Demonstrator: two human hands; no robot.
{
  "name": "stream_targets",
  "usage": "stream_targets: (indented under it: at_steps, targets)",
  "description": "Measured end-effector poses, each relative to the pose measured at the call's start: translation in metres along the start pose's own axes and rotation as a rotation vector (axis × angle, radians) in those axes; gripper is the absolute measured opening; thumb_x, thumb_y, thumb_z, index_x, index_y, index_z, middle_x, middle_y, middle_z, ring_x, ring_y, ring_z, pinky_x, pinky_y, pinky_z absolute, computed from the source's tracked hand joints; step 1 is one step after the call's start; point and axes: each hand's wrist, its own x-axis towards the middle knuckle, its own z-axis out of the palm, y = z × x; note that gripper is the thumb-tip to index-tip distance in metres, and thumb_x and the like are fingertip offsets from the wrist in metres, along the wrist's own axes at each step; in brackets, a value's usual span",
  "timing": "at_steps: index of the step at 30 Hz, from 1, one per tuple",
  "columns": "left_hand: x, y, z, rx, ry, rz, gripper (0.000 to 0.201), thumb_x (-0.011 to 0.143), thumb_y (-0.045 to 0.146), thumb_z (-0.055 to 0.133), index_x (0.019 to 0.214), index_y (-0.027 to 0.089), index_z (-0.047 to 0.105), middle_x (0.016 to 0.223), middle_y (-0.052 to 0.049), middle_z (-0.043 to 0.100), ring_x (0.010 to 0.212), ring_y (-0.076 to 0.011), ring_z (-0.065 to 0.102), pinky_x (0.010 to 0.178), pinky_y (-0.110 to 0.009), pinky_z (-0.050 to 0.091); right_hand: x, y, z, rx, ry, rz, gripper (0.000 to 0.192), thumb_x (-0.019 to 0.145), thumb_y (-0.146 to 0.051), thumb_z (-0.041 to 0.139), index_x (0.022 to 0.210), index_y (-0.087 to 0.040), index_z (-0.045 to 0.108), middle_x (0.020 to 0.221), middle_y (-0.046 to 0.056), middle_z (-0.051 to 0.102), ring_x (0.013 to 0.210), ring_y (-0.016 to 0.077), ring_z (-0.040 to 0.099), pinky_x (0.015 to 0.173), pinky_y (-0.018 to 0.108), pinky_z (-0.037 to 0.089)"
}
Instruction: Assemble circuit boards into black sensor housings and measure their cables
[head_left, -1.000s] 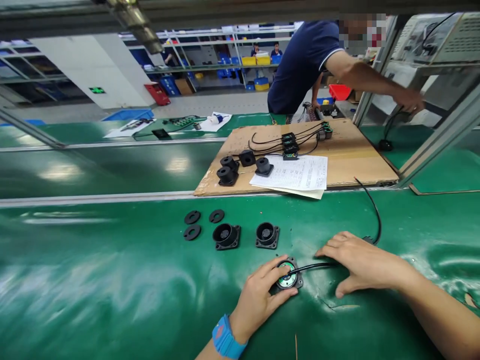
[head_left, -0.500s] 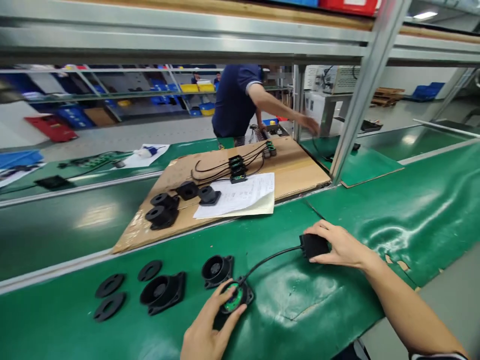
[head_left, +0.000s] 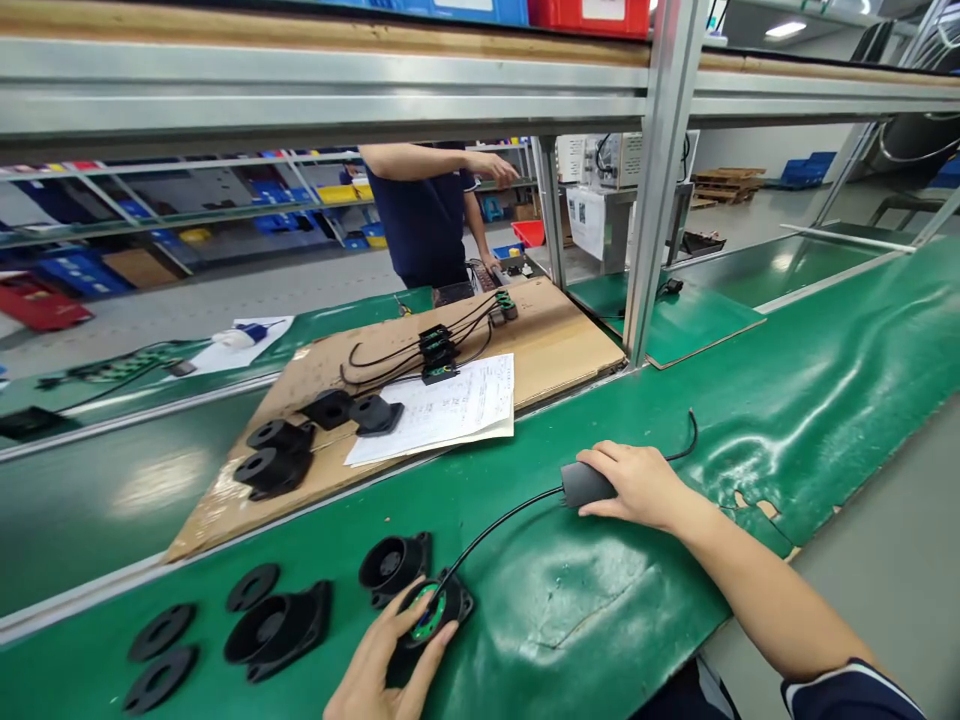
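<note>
Fingers of left hand (head_left: 379, 665) pinch speaker (head_left: 429, 612); right hand (head_left: 637, 483) covers box (head_left: 585, 483).

Left hand (head_left: 390, 665) low at near edge of tabletop (head_left: 600, 620), fingers (head_left: 439, 655) spread, curled downward, thumb out. Right hand (head_left: 637, 485) farther across tabletop, well apart from left, palm down, fingers closed; forearm stretched out, dark sleeve at elbow.

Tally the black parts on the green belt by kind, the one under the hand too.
Flat black discs: 3
Open black horn housings: 2
Housing with green-centred speaker, under the left hand: 1
Small black box on the cable, under the right hand: 1
Total: 7
</note>
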Motion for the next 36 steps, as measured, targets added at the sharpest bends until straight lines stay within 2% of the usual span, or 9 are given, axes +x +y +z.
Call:
stream_targets:
  at_steps: [8,12,17,21,24,27,32,34,36]
  targets:
    - [0.001,0.006,0.002,0.083,0.108,0.014,0.037,0.094,0.041,0.063,0.122,0.018,0.054,0.124,-0.015,0.064,0.115,-0.0298,0.065,0.094,-0.045,0.057,0.007,0.015,0.013,0.204,-0.123,-0.001,0.061,0.081,-0.054,0.074,0.13,-0.023,0.054,0.124,0.008,0.064,0.107,0.0282,0.066,0.088,0.04,0.052]
    - [-0.003,0.025,-0.003,0.125,0.275,0.247,0.031,0.086,0.023,0.073,0.113,0.021,0.057,0.112,-0.01,0.063,0.107,-0.0274,0.064,0.092,-0.043,0.053,0.01,0.019,0.017,0.231,-0.166,-0.049,0.062,0.08,-0.054,0.075,0.129,-0.021,0.056,0.119,0.01,0.066,0.107,0.0287,0.065,0.089,0.041,0.051]
    - [0.013,0.079,0.02,0.019,0.008,0.56,0.023,0.09,0.023,0.069,0.112,0.022,0.064,0.115,-0.011,0.064,0.114,-0.0284,0.06,0.096,-0.043,0.051,0.009,0.024,0.018,0.236,-0.231,-0.107,0.075,0.073,-0.049,0.084,0.136,-0.018,0.055,0.122,0.013,0.065,0.114,0.0301,0.061,0.099,0.042,0.048]
    - [0.041,0.131,0.064,-0.107,-0.188,0.723,0.025,0.095,0.032,0.063,0.117,0.021,0.064,0.119,-0.012,0.068,0.119,-0.0294,0.06,0.1,-0.045,0.049,0.006,0.027,0.018,0.221,-0.207,-0.101,0.085,0.075,-0.05,0.081,0.144,-0.014,0.048,0.13,0.018,0.06,0.119,0.0322,0.056,0.102,0.046,0.046]
    - [0.05,0.163,0.096,-0.194,-0.477,0.831,0.032,0.096,0.043,0.059,0.12,0.021,0.063,0.122,-0.012,0.068,0.119,-0.0299,0.062,0.098,-0.045,0.052,0.005,0.033,0.018,0.234,-0.227,-0.127,0.077,0.078,-0.046,0.08,0.141,-0.014,0.052,0.127,0.017,0.062,0.117,0.0307,0.058,0.1,0.044,0.047]
    - [0.051,0.174,0.109,-0.273,-0.601,0.827,0.037,0.095,0.045,0.06,0.122,0.02,0.062,0.122,-0.013,0.068,0.119,-0.0295,0.062,0.097,-0.045,0.053,0.003,0.042,0.016,0.262,-0.247,-0.106,0.068,0.077,-0.038,0.082,0.135,-0.013,0.057,0.124,0.016,0.064,0.116,0.03,0.06,0.098,0.04,0.048]
    - [0.062,0.144,0.092,-0.107,-0.149,0.608,0.041,0.09,0.03,0.071,0.128,0.023,0.058,0.124,-0.013,0.066,0.121,-0.031,0.06,0.102,-0.047,0.049,0.0,0.053,0.006,0.453,-0.268,-0.097,0.053,0.077,-0.036,0.081,0.124,-0.016,0.064,0.11,0.009,0.07,0.097,0.0232,0.066,0.081,0.03,0.048]
    - [0.071,0.129,0.084,-0.044,-0.092,0.448,0.054,0.088,0.037,0.073,0.135,0.022,0.053,0.134,-0.016,0.06,0.126,-0.0326,0.057,0.103,-0.048,0.049,-0.001,0.052,0.002,0.527,-0.286,-0.079,0.051,0.082,-0.049,0.074,0.121,-0.018,0.066,0.102,0.007,0.071,0.087,0.0205,0.066,0.074,0.028,0.046]
    - [0.081,0.118,0.082,-0.065,-0.165,0.349,0.061,0.09,0.043,0.07,0.141,0.021,0.046,0.136,-0.017,0.06,0.125,-0.0308,0.059,0.102,-0.047,0.051,0.0,0.049,0.0,0.554,-0.306,-0.048,0.049,0.091,-0.061,0.058,0.112,-0.018,0.07,0.092,0.006,0.071,0.08,0.0188,0.064,0.07,0.028,0.043]
